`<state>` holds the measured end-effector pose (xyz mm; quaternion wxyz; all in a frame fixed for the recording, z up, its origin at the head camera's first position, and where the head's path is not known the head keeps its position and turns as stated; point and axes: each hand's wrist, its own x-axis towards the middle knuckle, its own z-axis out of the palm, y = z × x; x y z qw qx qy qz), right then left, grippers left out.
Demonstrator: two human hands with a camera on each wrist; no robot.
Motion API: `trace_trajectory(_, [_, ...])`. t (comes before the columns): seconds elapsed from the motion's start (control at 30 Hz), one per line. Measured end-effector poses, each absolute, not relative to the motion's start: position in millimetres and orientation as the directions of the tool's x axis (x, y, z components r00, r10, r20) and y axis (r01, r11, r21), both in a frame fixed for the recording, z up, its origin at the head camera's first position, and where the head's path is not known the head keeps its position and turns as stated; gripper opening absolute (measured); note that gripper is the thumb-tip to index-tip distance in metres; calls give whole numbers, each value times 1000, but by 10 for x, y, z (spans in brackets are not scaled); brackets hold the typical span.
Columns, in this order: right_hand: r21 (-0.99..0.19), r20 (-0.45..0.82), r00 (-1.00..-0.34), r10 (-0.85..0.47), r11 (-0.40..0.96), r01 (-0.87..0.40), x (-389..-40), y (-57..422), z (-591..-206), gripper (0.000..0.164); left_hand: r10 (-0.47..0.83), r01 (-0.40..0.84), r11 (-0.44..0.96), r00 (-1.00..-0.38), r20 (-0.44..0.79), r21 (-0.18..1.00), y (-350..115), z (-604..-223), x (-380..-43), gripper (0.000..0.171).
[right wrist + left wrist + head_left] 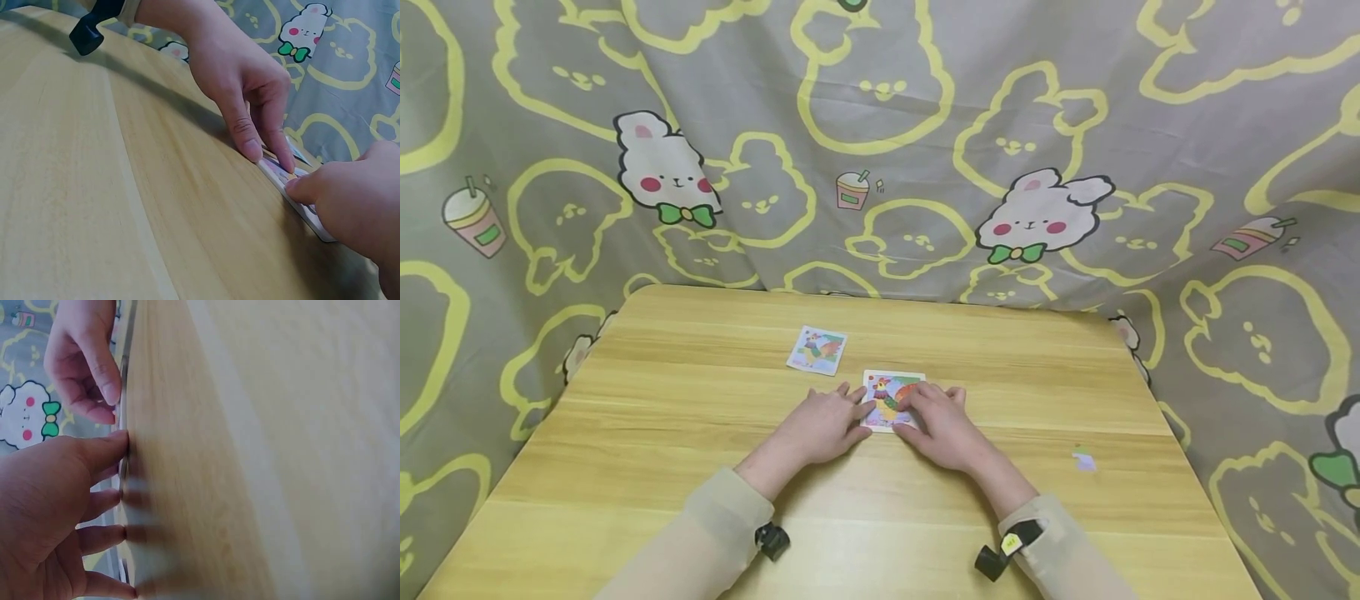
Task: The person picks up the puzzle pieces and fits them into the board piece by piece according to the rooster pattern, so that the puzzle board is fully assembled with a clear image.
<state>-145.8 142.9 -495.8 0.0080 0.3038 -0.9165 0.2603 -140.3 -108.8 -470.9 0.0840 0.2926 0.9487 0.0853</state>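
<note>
A small rooster picture puzzle (883, 414) in a white frame lies flat on the table between both hands. My left hand (829, 423) rests at its left side, fingers spread, with one fingertip reaching onto the picture and the thumb at the near edge. In the right wrist view, that left hand (240, 81) has its thumb at the frame's edge. From the right, my right hand (943, 421) presses fingertips on the picture, its thumb by the near edge. The right thumb (303, 187) lies over the frame. Part of the picture's right side is hidden under the right hand.
Beyond the left hand lies a square card (817, 350) with a matching rooster picture. A few small puzzle pieces (1084, 459), lilac and green, lie to the right on the wooden table (700, 367). A patterned curtain (745, 100) hangs around the table's far side and flanks.
</note>
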Motion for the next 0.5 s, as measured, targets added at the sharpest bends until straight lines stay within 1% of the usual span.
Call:
trace_trajectory(0.13, [-482, 175, -822, -542, 681, -551, -1454, 1425, -4968, 25, 569, 545, 817, -815, -110, 191, -1057, -4700, -1387, 51])
trace_trajectory(0.3, [-498, 194, -827, -527, 674, -546, -1455, 1434, -4993, 25, 602, 574, 789, -793, -95, 219, -977, -4679, -1378, 55])
trace_trajectory(0.4, [-507, 199, -827, -527, 667, -547, -1459, 1441, -5003, 25, 619, 589, 776, -781, -91, 223, -935, -4688, -1370, 52])
trace_trajectory(0.5, [-519, 196, -825, -529, 658, -546, -1469, 1464, -5000, 25, 613, 586, 782, -784, -96, 213, -921, -4708, -1366, 48])
